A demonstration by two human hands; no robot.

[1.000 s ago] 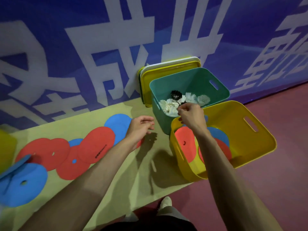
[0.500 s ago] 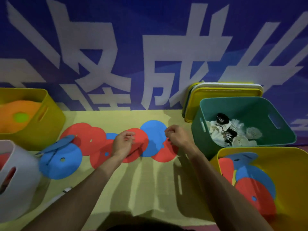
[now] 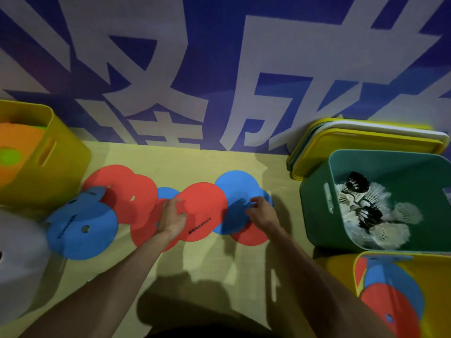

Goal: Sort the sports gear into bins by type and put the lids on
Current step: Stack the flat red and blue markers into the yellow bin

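discs: red disc [image 3: 205, 203] and blue disc [image 3: 234, 186] are lying overlapped, left of green bin [image 3: 314, 196] | left hand [image 3: 172, 218] is resting loosely spread fingers on red | right hand [image 3: 262, 213] is curling fingers at blue's edge, grip unclear | handling: probably light, thin, floppy; pinching a free rim is looking best

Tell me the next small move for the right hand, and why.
Probably pinch the edge of the blue disc and lift it toward the near yellow bin. The right hand sits on that disc, and that bin already holds red and blue discs; the green bin holds shuttlecocks.
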